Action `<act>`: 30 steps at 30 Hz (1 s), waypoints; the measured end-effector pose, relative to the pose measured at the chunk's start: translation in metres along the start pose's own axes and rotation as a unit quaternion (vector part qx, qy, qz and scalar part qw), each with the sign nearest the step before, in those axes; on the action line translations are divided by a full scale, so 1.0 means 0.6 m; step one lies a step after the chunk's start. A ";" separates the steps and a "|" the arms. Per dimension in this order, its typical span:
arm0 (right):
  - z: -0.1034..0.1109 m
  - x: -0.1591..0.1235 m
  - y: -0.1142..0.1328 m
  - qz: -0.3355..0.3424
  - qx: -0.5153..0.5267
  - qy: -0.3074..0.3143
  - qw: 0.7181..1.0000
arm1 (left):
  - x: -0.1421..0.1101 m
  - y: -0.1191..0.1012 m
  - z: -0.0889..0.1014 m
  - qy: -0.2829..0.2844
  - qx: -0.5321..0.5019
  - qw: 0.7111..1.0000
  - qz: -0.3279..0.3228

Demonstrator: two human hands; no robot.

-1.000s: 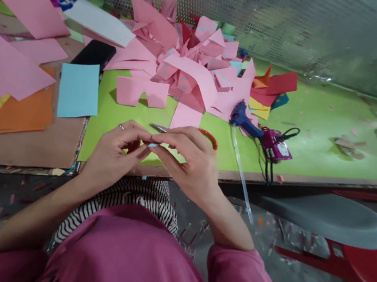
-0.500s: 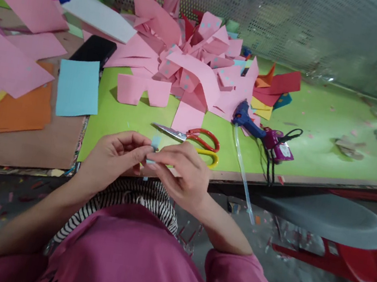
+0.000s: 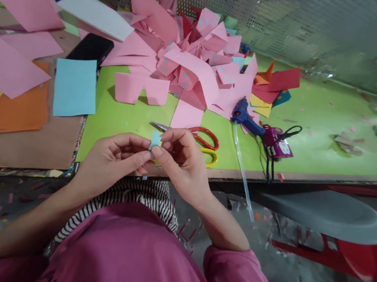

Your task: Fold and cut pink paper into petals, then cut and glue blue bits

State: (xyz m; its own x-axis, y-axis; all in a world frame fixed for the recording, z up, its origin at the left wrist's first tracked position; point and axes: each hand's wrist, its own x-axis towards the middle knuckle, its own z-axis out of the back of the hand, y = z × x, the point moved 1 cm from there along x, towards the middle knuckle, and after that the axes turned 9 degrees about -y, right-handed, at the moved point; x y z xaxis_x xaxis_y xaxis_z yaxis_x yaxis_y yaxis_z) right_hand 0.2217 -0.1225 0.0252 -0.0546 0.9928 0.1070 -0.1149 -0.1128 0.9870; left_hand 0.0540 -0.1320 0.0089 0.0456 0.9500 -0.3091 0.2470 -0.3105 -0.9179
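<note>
pinching light-blue scrap (image 3: pixel 156 138) with left hand (image 3: pixel 102 162) and right hand (image 3: pixel 189 169), grips nearly closed, forearms (image 3: pixel 227 222) angled inward

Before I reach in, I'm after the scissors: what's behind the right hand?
Behind the right hand lie the scissors, blade tip and parts of the red and yellow handles visible. The hand covers their middle.
</note>
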 end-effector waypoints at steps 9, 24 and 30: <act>0.004 0.009 0.011 0.000 -0.037 0.011 0.999 | -0.002 -0.001 -0.002 -0.001 0.009 1.000 -0.025; -0.003 0.009 0.012 0.018 -0.030 -0.002 0.999 | -0.002 -0.004 -0.003 0.010 0.045 0.998 -0.040; -0.003 0.010 0.014 0.033 -0.028 -0.004 0.999 | -0.004 -0.007 -0.007 0.001 0.054 0.998 -0.041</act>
State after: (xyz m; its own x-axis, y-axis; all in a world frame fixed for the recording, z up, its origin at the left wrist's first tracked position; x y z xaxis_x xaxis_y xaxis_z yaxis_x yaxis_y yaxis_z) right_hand 0.2189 -0.1175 0.0339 -0.0557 0.9834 0.1725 -0.1665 -0.1795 0.9696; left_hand 0.0568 -0.1329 0.0148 0.0314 0.9724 -0.2311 0.1441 -0.2332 -0.9617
